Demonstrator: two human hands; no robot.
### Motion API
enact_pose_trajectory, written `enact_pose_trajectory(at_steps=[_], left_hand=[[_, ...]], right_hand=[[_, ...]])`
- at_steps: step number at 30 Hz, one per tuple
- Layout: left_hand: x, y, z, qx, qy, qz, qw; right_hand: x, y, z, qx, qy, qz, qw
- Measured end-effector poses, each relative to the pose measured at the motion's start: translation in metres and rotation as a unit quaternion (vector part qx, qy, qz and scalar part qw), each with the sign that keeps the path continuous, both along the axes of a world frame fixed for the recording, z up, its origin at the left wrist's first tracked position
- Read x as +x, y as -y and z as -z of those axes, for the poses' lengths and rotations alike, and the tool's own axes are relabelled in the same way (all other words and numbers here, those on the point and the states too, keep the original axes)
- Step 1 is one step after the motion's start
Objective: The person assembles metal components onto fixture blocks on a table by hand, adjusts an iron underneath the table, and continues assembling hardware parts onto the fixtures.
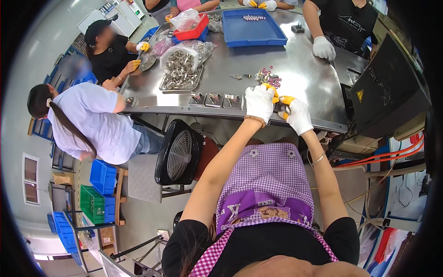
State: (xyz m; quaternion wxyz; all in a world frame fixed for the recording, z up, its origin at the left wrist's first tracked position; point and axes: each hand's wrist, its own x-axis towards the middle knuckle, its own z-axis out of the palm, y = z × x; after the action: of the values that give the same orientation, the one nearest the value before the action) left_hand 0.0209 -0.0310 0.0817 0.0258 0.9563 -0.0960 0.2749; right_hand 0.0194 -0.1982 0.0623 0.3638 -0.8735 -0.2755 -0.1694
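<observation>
My left hand, in a white glove with yellow fingertips, is closed at the table's near edge, its fingers bent together. Close beside it, my right hand, gloved the same way, has its fingers closed around a small dark part. The gloves partly cover this part, so its kind is unclear. Whatever the left fingertips pinch is hidden. Just beyond the hands lies a loose pile of small pink and silver rings. Some small metal pieces rest to the left of that pile.
Three small square metal fixtures line the near edge of the steel table. A metal tray heaped with metal parts stands left. Farther back is a blue tray. A dark machine box stands right; co-workers sit around the table.
</observation>
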Motion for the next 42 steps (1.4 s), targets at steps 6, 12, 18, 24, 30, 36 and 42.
enact_pose_trajectory(at_steps=[6,12,18,24,30,36,42], left_hand=[[-0.013,-0.049,-0.03,-0.129,0.004,-0.074,0.989],[-0.027,-0.181,-0.014,-0.256,0.044,-0.378,0.889],[-0.025,-0.186,-0.013,-0.288,0.02,-0.363,0.886],[-0.024,-0.193,0.003,-0.317,-0.02,-0.349,0.882],[-0.022,-0.191,0.017,-0.351,-0.062,-0.331,0.874],[-0.023,-0.161,0.034,-0.344,-0.062,-0.296,0.889],[-0.02,-0.128,0.029,-0.29,-0.188,-0.278,0.896]], right_hand=[[-0.014,0.017,-0.039,-0.164,0.001,0.128,0.978],[0.031,0.079,-0.017,-0.164,-0.04,0.372,0.913],[0.067,0.093,-0.013,-0.193,-0.047,0.436,0.878],[0.072,0.094,-0.006,-0.179,-0.037,0.437,0.881],[0.082,0.098,-0.005,-0.214,-0.035,0.457,0.863],[0.092,0.082,0.001,-0.223,0.036,0.53,0.817],[0.08,0.018,0.01,-0.03,-0.097,0.157,0.982]])
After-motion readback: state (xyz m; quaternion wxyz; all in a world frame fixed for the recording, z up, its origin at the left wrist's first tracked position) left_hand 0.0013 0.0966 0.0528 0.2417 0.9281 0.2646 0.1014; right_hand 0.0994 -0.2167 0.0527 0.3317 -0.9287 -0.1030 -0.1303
